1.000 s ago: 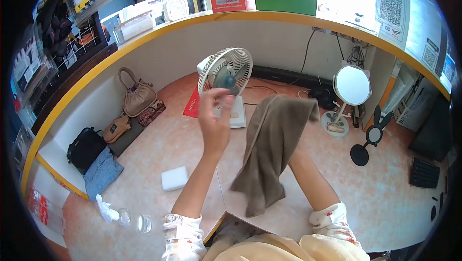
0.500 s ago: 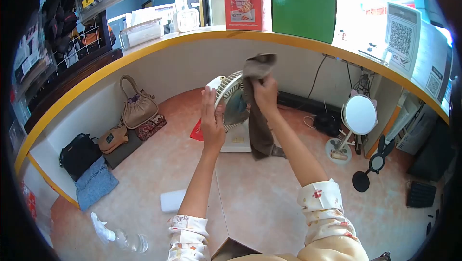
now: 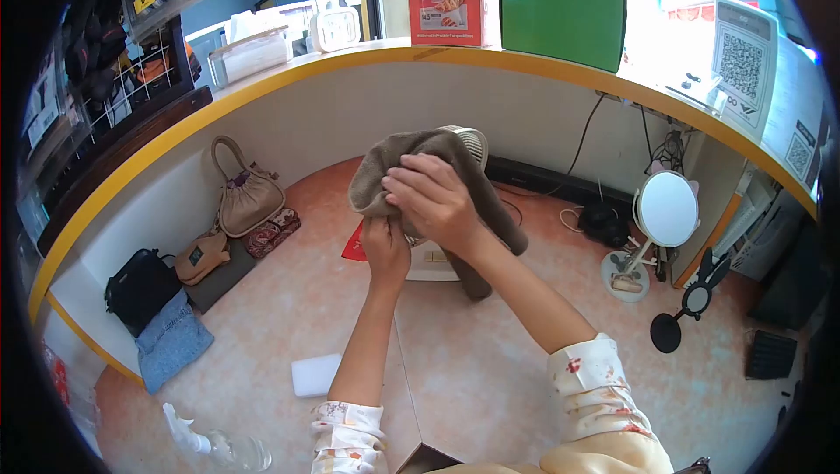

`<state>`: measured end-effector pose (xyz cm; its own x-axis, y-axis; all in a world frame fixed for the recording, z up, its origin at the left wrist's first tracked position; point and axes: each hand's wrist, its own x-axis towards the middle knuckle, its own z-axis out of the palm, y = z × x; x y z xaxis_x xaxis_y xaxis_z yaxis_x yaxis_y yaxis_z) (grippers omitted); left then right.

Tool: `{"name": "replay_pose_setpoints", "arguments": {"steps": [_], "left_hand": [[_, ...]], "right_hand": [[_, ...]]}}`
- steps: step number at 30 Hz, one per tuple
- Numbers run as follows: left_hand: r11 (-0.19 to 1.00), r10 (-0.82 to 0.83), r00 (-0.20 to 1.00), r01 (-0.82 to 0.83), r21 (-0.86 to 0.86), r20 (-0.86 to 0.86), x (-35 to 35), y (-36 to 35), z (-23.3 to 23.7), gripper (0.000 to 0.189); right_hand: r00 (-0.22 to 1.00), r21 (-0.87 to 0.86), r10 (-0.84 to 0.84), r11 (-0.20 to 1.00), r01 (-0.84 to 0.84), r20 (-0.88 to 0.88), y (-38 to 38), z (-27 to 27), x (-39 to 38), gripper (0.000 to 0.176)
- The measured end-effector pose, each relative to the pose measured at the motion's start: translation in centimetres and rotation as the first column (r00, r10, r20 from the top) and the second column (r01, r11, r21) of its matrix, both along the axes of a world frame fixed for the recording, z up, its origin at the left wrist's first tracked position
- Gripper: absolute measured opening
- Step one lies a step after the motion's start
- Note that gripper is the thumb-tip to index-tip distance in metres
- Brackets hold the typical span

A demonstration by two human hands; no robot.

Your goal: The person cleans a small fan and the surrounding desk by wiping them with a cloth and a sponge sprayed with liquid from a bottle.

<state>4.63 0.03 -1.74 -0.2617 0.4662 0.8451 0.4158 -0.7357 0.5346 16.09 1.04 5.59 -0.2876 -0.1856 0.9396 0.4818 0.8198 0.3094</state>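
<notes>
A small white desk fan stands on the pinkish surface in front of me; its guard (image 3: 473, 143) shows behind a brown cloth (image 3: 376, 168), and its base (image 3: 429, 266) shows below. The cloth is draped over the front of the guard and hangs down on the right. My right hand (image 3: 433, 203) presses on the cloth, fingers bent over it. My left hand (image 3: 385, 247) is closed low on the fan's left side, its fingertips hidden under the cloth edge. A red tag or packet (image 3: 353, 245) lies beside the fan.
At left lie a beige handbag (image 3: 249, 203), a black pouch (image 3: 144, 286) and a denim pouch (image 3: 175, 343). A spray bottle (image 3: 232, 450) and white block (image 3: 315, 375) are nearer me. A round mirror (image 3: 667, 209) stands right. A yellow-edged counter (image 3: 350, 58) curves behind.
The cloth has moved left and spread over the fan's front. My right hand moved left and down with it; my left hand slid lower on the fan. The view shifted slightly.
</notes>
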Motion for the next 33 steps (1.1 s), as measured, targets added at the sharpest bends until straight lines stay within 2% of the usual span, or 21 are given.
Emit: {"name": "replay_pose_setpoints", "arguments": {"steps": [2,4,6,9,12,15,18,21,24,27,29,33], "left_hand": [[0.993,-0.044,0.996,0.052,-0.107,0.083,0.2,0.0,0.2,0.027],[0.994,-0.041,0.994,0.050,-0.093,0.097,0.5,-0.1,0.6,0.030],[0.999,0.010,0.999,-0.012,0.052,0.042,0.7,-0.3,1.5,0.034],[0.999,-0.036,0.999,0.035,0.032,0.030,0.7,-0.8,1.8,0.037],[0.999,-0.026,0.999,0.024,0.047,0.048,0.9,-0.5,1.5,0.037],[0.998,-0.016,0.998,0.012,0.062,0.053,1.0,-0.1,1.0,0.042],[0.999,-0.037,0.996,0.036,0.022,0.076,1.0,-0.4,1.1,0.038],[0.998,-0.058,0.996,0.055,0.042,0.064,1.2,-0.7,1.4,0.039],[0.996,-0.078,0.994,0.073,0.060,0.078,1.4,-0.6,1.5,0.039],[1.000,0.001,1.000,-0.002,0.022,0.015,1.1,-0.4,1.3,0.040],[0.999,-0.013,1.000,0.012,0.029,0.023,0.8,-0.1,1.1,0.041],[0.998,-0.047,0.998,0.044,0.055,0.042,1.1,-0.1,1.2,0.043]], "right_hand": [[0.998,-0.022,-0.013,1.000,0.012,-0.060,0.8,0.5,0.9,0.018],[0.988,-0.087,-0.020,0.996,0.007,-0.151,2.1,0.8,1.9,0.017],[0.956,-0.200,-0.030,0.979,-0.031,-0.293,3.7,0.9,3.4,0.014],[0.849,-0.445,-0.021,0.858,-0.256,-0.529,4.6,0.3,4.9,0.015],[0.772,-0.507,-0.042,0.776,-0.375,-0.634,5.3,-1.0,5.9,0.021],[0.687,-0.509,-0.071,0.728,-0.460,-0.723,5.9,-2.1,5.8,0.024],[0.622,-0.513,-0.104,0.680,-0.525,-0.776,6.3,-2.9,5.9,0.026],[0.535,-0.508,-0.144,0.582,-0.635,-0.833,7.0,-4.2,6.4,0.028],[0.442,-0.439,-0.116,0.486,-0.756,-0.890,9.1,-7.1,7.0,0.029],[0.335,-0.354,-0.120,0.413,-0.839,-0.934,9.4,-9.7,6.8,0.029],[0.285,-0.301,-0.098,0.351,-0.887,-0.954,9.4,-10.9,6.6,0.028],[0.196,-0.211,-0.087,0.223,-0.952,-0.977,9.0,-11.7,6.4,0.026]]}}
